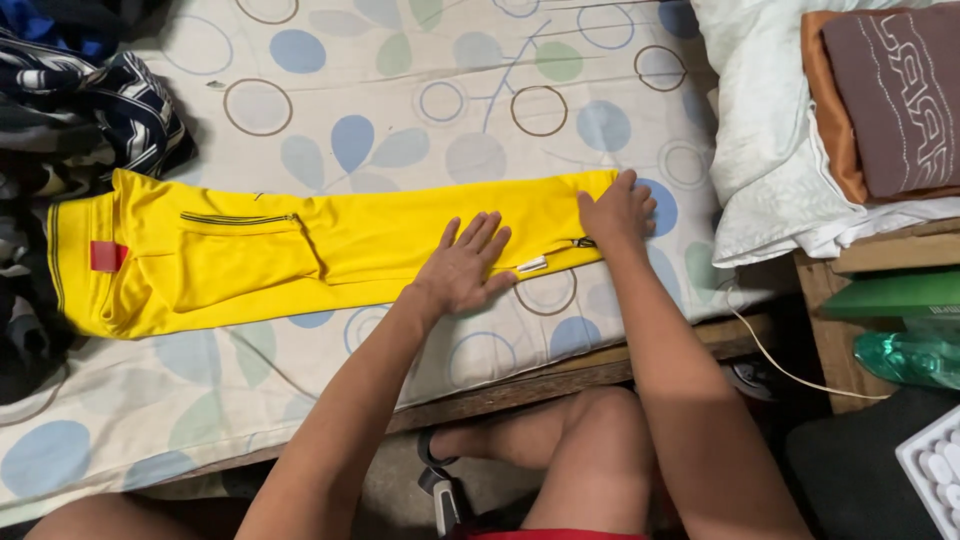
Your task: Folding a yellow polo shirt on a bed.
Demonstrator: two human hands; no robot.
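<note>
The yellow trousers lie flat, folded lengthwise, across the patterned bedsheet, waistband toward the dark clothing pile. The left hand rests palm-down on the lower leg section, fingers extended and spread, gripping nothing. The right hand presses on the cuff end, fingers partly curled over the fabric edge. Folded laundry sits beside the cuff.

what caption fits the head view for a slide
Left hand and right hand press flat on folded yellow fabric trousers laid across a leaf-patterned bedsheet.
</note>
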